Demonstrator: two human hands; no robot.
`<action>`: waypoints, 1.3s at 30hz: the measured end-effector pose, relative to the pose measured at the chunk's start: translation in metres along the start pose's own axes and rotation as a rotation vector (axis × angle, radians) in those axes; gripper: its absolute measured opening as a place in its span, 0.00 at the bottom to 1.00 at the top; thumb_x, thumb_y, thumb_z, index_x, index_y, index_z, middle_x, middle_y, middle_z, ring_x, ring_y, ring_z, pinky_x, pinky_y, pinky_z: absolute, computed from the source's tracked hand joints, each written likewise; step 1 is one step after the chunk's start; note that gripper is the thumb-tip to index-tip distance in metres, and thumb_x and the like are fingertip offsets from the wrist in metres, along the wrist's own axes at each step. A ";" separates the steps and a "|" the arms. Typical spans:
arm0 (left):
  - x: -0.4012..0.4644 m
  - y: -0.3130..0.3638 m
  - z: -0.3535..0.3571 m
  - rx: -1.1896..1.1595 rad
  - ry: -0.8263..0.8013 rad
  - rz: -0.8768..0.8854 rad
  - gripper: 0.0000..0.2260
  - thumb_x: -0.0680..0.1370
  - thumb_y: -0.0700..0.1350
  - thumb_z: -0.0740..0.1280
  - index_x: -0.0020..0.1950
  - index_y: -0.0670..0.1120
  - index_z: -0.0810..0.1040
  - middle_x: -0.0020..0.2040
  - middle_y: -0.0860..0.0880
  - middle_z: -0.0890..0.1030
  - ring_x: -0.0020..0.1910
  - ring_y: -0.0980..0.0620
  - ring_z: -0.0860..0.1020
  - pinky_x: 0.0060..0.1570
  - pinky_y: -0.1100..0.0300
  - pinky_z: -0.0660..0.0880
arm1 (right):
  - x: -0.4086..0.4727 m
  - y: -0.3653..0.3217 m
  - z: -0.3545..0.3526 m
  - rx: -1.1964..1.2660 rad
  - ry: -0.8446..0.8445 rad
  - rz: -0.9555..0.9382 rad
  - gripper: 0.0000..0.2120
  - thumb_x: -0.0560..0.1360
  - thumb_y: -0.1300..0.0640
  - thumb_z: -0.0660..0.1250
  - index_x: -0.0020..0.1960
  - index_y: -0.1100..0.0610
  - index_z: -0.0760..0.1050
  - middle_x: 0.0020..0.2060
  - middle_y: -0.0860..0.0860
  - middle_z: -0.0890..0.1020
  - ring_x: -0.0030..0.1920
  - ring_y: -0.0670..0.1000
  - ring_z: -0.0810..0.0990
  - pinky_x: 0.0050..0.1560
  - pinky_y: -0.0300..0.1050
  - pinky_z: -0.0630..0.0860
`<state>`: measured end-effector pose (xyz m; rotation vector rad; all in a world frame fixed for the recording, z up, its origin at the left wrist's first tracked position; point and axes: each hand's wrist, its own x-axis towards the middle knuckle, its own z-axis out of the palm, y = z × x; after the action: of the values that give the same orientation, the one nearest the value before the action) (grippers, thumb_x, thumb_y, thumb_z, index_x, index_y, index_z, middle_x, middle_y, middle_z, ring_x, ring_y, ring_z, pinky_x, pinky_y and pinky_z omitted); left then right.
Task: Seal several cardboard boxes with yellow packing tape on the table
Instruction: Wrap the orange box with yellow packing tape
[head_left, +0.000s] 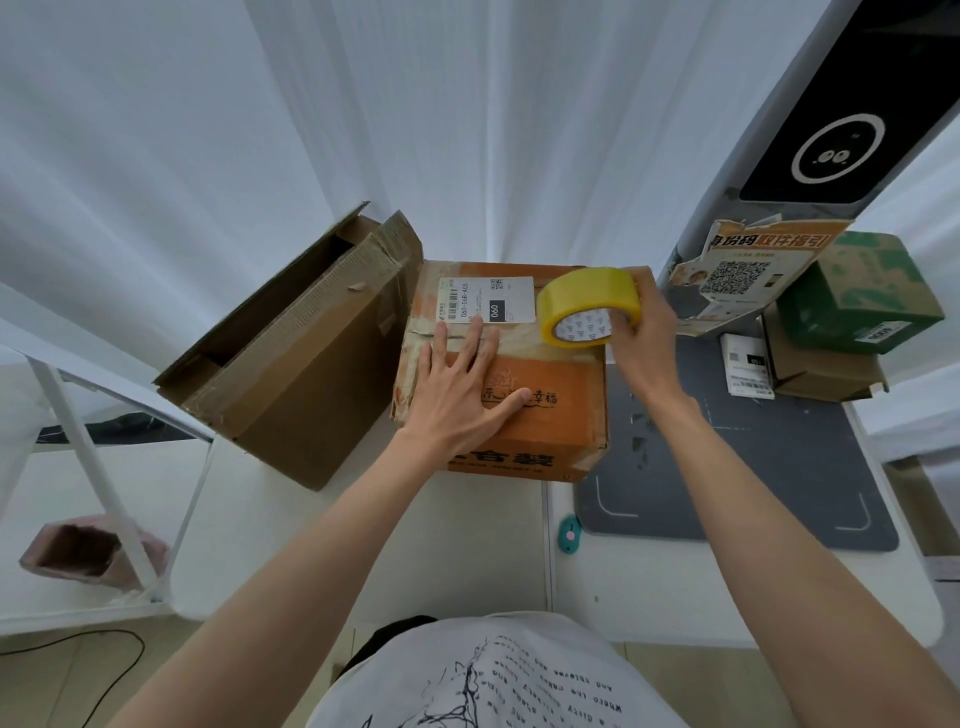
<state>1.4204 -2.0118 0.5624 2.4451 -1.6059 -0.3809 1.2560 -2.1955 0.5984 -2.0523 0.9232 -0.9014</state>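
Head view: left hand (457, 395) flat on orange box (550, 415) (fingers straight); right hand (641, 332) grips tape roll (587, 306).

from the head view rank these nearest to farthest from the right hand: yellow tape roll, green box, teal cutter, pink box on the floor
1. yellow tape roll, held in the right hand
2. green box, to its right on the stack
3. teal cutter, nearer the person, by the grey mat
4. pink box, far left on the floor

The tape roll (589, 305) is yellow with a white, logo-printed core. One box (524, 415) is orange with dark lettering, another (291, 364) plain brown, a third (857, 293) green on a white desk (649, 587).
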 end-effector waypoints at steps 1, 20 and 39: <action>0.001 -0.001 -0.001 -0.002 -0.003 0.002 0.43 0.74 0.77 0.42 0.82 0.56 0.37 0.83 0.52 0.37 0.80 0.39 0.33 0.78 0.38 0.38 | 0.001 0.003 -0.005 -0.001 0.047 -0.007 0.14 0.76 0.68 0.58 0.60 0.60 0.71 0.48 0.55 0.77 0.48 0.51 0.76 0.46 0.37 0.71; 0.012 0.045 -0.009 -0.086 0.056 0.078 0.41 0.78 0.73 0.52 0.84 0.51 0.47 0.84 0.44 0.48 0.82 0.45 0.48 0.80 0.48 0.48 | -0.013 0.012 -0.003 0.306 0.044 0.352 0.15 0.76 0.59 0.74 0.58 0.54 0.73 0.54 0.57 0.81 0.55 0.55 0.81 0.57 0.51 0.81; 0.019 0.060 0.011 -0.127 0.059 0.137 0.41 0.79 0.70 0.57 0.84 0.48 0.49 0.84 0.48 0.50 0.82 0.45 0.42 0.80 0.46 0.41 | -0.018 0.009 0.010 0.172 0.054 0.323 0.09 0.83 0.51 0.65 0.56 0.56 0.74 0.49 0.51 0.81 0.50 0.49 0.79 0.51 0.47 0.76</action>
<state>1.3717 -2.0532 0.5676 2.2189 -1.6592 -0.3734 1.2522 -2.1818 0.5805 -1.6806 1.1259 -0.8312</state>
